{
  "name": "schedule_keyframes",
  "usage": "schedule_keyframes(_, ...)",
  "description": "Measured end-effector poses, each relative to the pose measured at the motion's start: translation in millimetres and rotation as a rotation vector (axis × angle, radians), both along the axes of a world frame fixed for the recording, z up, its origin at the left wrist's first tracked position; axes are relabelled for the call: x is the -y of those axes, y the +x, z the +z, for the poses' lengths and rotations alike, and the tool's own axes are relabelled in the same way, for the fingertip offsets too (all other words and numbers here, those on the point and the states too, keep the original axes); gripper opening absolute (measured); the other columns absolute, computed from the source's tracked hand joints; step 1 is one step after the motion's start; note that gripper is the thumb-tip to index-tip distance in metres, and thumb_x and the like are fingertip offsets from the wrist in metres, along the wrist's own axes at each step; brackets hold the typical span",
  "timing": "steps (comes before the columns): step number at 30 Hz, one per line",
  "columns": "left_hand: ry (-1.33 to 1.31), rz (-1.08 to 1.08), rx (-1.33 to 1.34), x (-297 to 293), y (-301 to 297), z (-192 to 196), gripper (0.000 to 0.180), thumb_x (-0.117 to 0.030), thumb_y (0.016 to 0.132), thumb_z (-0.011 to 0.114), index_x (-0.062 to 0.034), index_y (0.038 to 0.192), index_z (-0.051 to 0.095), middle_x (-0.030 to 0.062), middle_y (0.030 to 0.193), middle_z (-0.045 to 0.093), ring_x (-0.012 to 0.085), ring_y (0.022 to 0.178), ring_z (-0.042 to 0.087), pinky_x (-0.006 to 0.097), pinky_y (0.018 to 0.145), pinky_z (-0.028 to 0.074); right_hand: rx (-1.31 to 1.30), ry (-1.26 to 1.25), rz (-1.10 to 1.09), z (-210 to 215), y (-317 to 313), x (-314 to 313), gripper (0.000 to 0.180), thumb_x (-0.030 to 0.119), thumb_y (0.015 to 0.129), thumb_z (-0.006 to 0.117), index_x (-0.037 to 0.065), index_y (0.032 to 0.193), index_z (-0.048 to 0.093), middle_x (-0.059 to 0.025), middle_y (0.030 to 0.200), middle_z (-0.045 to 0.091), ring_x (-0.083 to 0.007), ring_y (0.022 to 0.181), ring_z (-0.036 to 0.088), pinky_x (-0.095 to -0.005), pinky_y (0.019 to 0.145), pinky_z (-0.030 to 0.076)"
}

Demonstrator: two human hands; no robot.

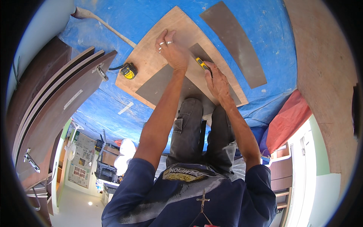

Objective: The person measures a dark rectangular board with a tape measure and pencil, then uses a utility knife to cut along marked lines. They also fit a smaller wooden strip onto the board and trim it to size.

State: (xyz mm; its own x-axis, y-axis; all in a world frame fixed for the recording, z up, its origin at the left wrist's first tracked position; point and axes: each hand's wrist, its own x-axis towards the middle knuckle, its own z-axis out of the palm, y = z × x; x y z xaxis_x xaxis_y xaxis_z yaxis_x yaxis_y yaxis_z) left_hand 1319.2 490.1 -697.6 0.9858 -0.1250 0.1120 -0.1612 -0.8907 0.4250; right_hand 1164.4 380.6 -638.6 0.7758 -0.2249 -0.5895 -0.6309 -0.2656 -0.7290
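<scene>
My right hand (217, 81) is wrapped round a yellow and black utility knife (202, 63), held over dark grey-brown sheet material. To its left, my left hand (172, 49), with rings on its fingers, rests on a light plywood board (151, 49); its fingers look stretched and slightly bent, and blur covers the thumb side. One dark sheet (160, 85) lies on the board near my knees. Another narrower dark piece (197, 50) lies to its right, partly behind the knife and right hand. The knife's blade tip is not clear.
A yellow and black tape measure (129, 70) sits at the board's left edge. Right of the board, a dark strip (236, 45) lies on blue sheeting (272, 49). Brown cabinet doors (72, 96) with metal hinges stand at left. A long thin strip (109, 28) touches the board's far left.
</scene>
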Motion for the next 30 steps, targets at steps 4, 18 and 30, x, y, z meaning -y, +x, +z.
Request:
schedule_keyframes(4, 0.003, 0.001, -0.003, -0.4, -0.8, -0.8, 0.042, 0.01, 0.079, 0.061, -0.0129, 0.114, 0.064, 0.0113, 0.13, 0.057, 0.0362, 0.124, 0.049, 0.05, 0.103, 0.037, 0.02, 0.003, -0.007, -1.0, 0.9, -0.9, 0.035, 0.016, 0.103, 0.053, 0.006, 0.137, 0.055, -0.0224, 0.126, 0.067, -0.0418, 0.114, 0.066, -0.0471, 0.096, 0.052)
schedule_keyframes(18, 0.005, 0.004, -0.001, 0.7, -0.4, -0.4, 0.041, 0.01, 0.081, 0.056, -0.0126, 0.114, 0.065, 0.0129, 0.129, 0.058, 0.0363, 0.124, 0.05, 0.05, 0.103, 0.037, 0.033, -0.176, 0.091, -1.1, 1.1, -2.7, 0.038, 0.015, 0.1, 0.057, 0.011, 0.138, 0.055, -0.0232, 0.108, 0.069, -0.042, 0.096, 0.069, -0.0499, 0.083, 0.054)
schedule_keyframes(30, 0.022, 0.007, 0.01, 0.7, -1.4, -1.9, 0.036, 0.008, 0.084, 0.059, -0.0136, 0.112, 0.065, 0.0105, 0.128, 0.058, 0.0351, 0.123, 0.051, 0.049, 0.104, 0.037, -0.073, -0.181, 0.135, 14.6, 13.8, -1.3, 0.042, 0.018, 0.099, 0.059, 0.014, 0.141, 0.053, -0.0221, 0.11, 0.069, -0.0417, 0.093, 0.069, -0.0501, 0.082, 0.056)
